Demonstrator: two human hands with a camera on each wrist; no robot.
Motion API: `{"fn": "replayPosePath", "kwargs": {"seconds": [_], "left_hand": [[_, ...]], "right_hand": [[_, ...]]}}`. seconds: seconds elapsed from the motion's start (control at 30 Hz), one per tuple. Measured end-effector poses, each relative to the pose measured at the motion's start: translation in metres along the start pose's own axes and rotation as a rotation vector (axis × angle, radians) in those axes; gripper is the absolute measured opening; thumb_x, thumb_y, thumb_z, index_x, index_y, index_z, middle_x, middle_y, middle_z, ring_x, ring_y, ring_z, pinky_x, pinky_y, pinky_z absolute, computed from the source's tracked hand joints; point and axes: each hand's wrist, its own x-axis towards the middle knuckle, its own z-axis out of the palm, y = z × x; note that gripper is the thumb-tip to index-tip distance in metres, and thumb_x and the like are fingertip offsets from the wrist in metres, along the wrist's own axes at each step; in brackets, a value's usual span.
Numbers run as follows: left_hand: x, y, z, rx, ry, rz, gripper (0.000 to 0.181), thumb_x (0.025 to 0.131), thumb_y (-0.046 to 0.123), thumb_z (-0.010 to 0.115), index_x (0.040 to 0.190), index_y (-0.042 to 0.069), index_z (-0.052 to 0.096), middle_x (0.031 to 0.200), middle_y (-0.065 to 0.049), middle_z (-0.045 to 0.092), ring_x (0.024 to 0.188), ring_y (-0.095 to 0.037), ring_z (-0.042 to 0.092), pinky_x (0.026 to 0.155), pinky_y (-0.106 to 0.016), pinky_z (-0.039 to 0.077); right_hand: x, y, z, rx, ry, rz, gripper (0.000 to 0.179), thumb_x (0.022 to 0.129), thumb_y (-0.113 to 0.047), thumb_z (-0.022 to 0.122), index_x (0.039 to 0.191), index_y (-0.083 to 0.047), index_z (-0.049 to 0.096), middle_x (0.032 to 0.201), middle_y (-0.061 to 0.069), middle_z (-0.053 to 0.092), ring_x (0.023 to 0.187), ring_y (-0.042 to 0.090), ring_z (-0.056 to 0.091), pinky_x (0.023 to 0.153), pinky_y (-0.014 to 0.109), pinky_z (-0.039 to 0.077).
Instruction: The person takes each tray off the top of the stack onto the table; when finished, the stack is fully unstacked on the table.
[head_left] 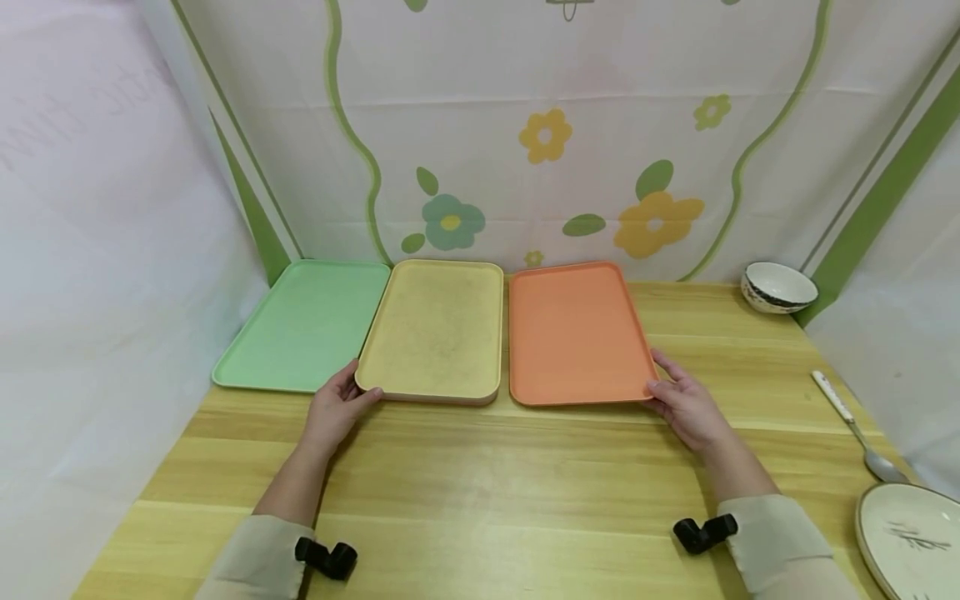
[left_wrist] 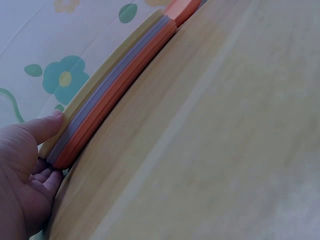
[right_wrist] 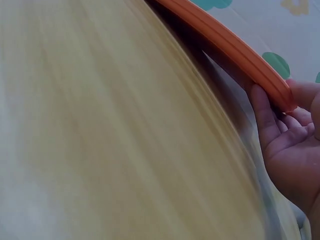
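In the head view a yellow tray lies on top of a stack in the middle. The left wrist view shows a lilac tray and an orange tray beneath it. My left hand grips the stack's near left corner, thumb at the yellow rim and fingers low at its side. To the right is a single orange tray. My right hand pinches its near right corner, thumb above and fingers beneath. That corner is raised off the table, as the gap in the right wrist view shows.
A green tray lies left of the stack on the wooden table. A patterned bowl stands at the back right. Along the right edge are a spoon and a plate. A flowered cloth hangs behind the trays.
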Motion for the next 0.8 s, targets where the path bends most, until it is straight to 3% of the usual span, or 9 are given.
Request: {"fn": "replayPosePath", "kwargs": {"seconds": [0.13,0.43,0.57,0.7,0.8], "left_hand": [[0.000,-0.001,0.000,-0.003,-0.003,-0.002,0.082,0.092,0.011,0.069,0.156,0.002,0.018,0.160,-0.021,0.025,0.148,-0.029,0.028,0.118,-0.038,0.030],[0.000,0.000,0.000,-0.006,-0.002,0.013,0.082,0.092,0.010,0.068,0.156,0.001,0.018,0.159,-0.021,0.026,0.148,-0.029,0.029,0.117,-0.038,0.030],[0.000,0.000,0.000,-0.005,-0.002,0.010,0.082,0.092,0.010,0.068,0.156,0.001,0.018,0.159,-0.022,0.026,0.147,-0.029,0.029,0.117,-0.037,0.030],[0.000,0.001,0.000,-0.003,-0.002,0.010,0.081,0.092,0.010,0.068,0.156,0.001,0.018,0.159,-0.022,0.026,0.147,-0.029,0.029,0.117,-0.036,0.031],[0.000,0.000,0.000,-0.003,-0.002,0.013,0.081,0.093,0.010,0.068,0.156,0.001,0.018,0.159,-0.022,0.027,0.147,-0.029,0.030,0.117,-0.035,0.031]], "right_hand": [[0.005,0.003,0.000,-0.098,0.024,0.031,0.073,0.102,-0.004,0.049,0.155,0.005,0.000,0.083,-0.010,0.067,0.084,0.002,0.064,0.080,0.017,0.057],[0.010,0.002,0.003,-0.458,0.106,0.133,0.072,0.100,-0.016,0.057,0.155,0.004,0.015,0.104,-0.017,0.062,0.091,-0.005,0.062,0.080,0.012,0.054],[0.013,0.002,0.005,-0.547,0.113,0.161,0.072,0.099,-0.019,0.060,0.155,0.003,0.020,0.115,0.002,0.061,0.091,-0.003,0.061,0.079,0.015,0.055],[0.015,0.001,0.006,-0.670,0.141,0.183,0.070,0.098,-0.025,0.061,0.154,0.000,0.026,0.134,0.022,0.051,0.105,0.009,0.055,0.078,0.012,0.052],[0.015,-0.003,0.008,-0.770,0.178,0.180,0.069,0.099,-0.031,0.059,0.154,-0.002,0.028,0.145,0.026,0.042,0.117,0.022,0.048,0.078,0.007,0.046]]}}
